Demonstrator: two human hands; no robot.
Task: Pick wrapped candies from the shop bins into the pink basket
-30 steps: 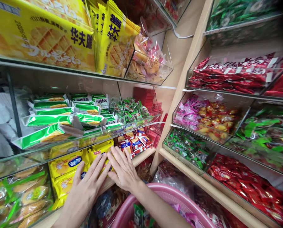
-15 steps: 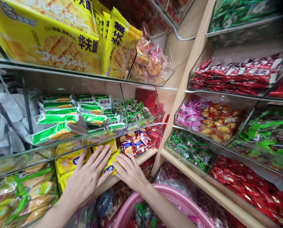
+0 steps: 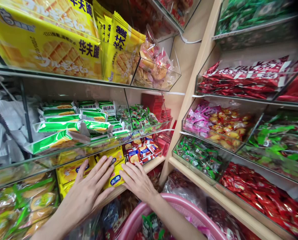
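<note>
My left hand (image 3: 91, 185) lies flat with fingers spread over yellow snack packets (image 3: 115, 168) in a low shelf bin. Its fingertips touch the packets' tops. At their right edge rests my right hand (image 3: 137, 181), fingers stretched out and holding nothing. One packet with a blue logo shows between the two hands. More yellow packets (image 3: 70, 171) lie to the left, partly behind my left hand. Just right of the yellow ones, a compartment holds small red-and-blue packets (image 3: 144, 150).
Below stands a pink plastic basket (image 3: 172, 199) containing snacks. A glass shelf edge (image 3: 64, 163) runs just above my hands, with green-and-white packets (image 3: 61, 126) on it. On the right, a wooden ledge (image 3: 209, 190) fronts bins of red-wrapped sweets (image 3: 259, 200).
The view has shifted slightly. My left hand has slid a little down and left, showing more of the yellow packets; my right hand has barely moved.
</note>
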